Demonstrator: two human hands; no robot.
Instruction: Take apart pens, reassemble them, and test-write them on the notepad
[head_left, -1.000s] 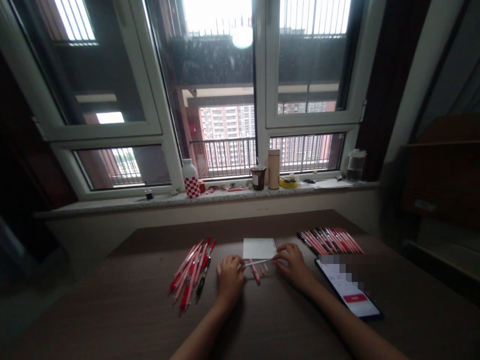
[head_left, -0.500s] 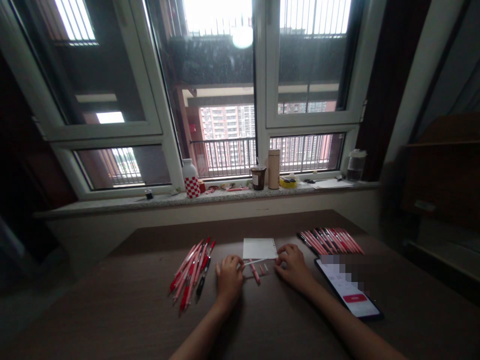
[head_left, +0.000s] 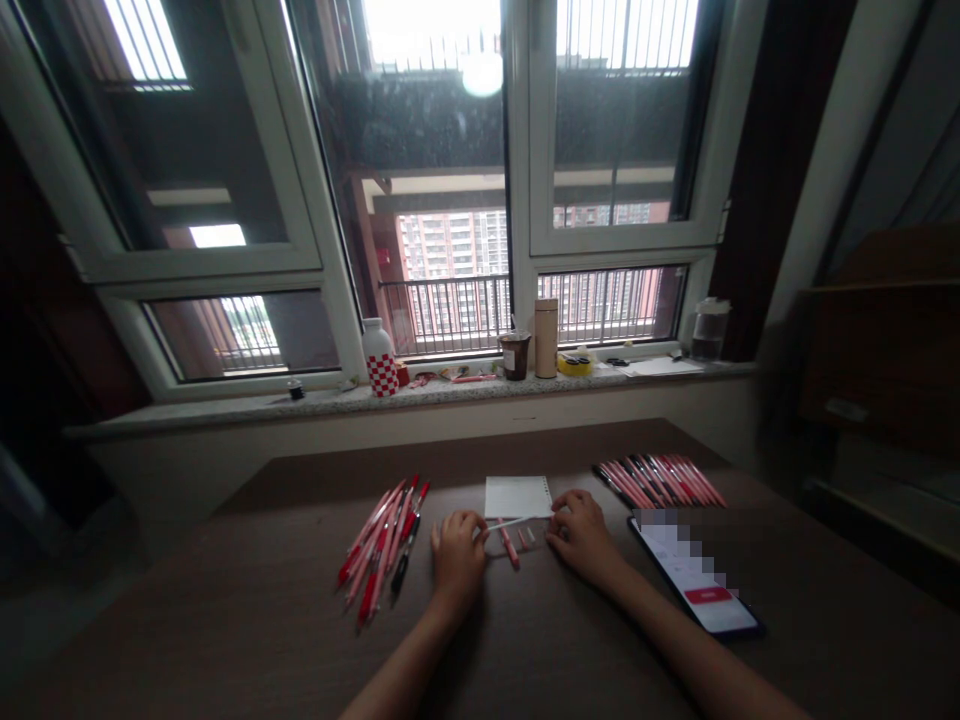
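Observation:
My left hand [head_left: 459,555] rests on the table, its fingers pinched on the end of a thin white pen refill [head_left: 508,523]. The refill points towards my right hand [head_left: 579,535], whose fingers are curled beside the lower right corner of a small notepad sheet [head_left: 517,497]; what its fingertips hold, if anything, is too small to make out. Between the hands lie a pink pen barrel [head_left: 509,545] and small pen parts [head_left: 527,537]. Left of my left hand is a loose pile of pink, red and black pens [head_left: 386,545].
A neat row of pens [head_left: 660,481] lies at the table's back right. A phone [head_left: 697,580] with a lit screen lies beside my right forearm. On the windowsill stand a checkered bottle [head_left: 381,360], a drink cup [head_left: 515,356], a tan flask [head_left: 546,338] and yellow tape [head_left: 574,364].
Both hands keep nearly the same pose, with the refill between them. My right hand has shifted very slightly left; the pens and the notepad sheet stay in place.

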